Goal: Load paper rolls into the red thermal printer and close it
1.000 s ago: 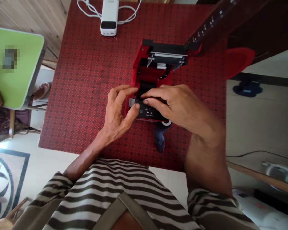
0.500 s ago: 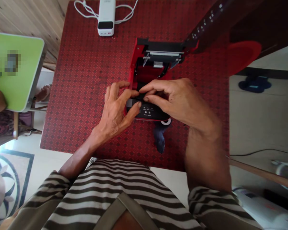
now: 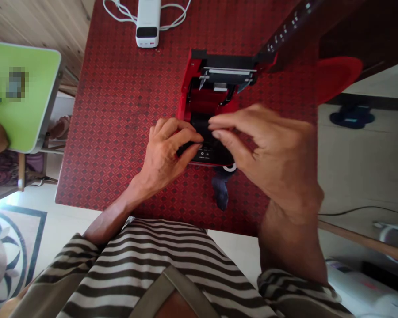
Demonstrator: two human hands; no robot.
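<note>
In front of me on the table lies a red and black device [image 3: 215,97] whose hinged frame is raised, with a metal bar and small pointed parts showing inside. Its near end has a black panel [image 3: 212,154] with white printed marks. My left hand [image 3: 170,145] rests over the panel's left side, thumb and fingertips pinched together at its upper edge; what they hold is hidden. My right hand [image 3: 265,150] is above the panel's right side with thumb and forefinger brought close together. Anything between them is too small or dark to make out.
A white power bank [image 3: 148,26] with white cable lies at the back of the red patterned table [image 3: 119,110]. Near the device's front are a white ring [image 3: 230,168] and a dark blue cloth [image 3: 221,190]. A green side table [image 3: 29,119] stands at left.
My right hand has moved right and away from my left, uncovering more of the dark area behind the panel. My left hand has shifted slightly right, its fingertips drawing together.
</note>
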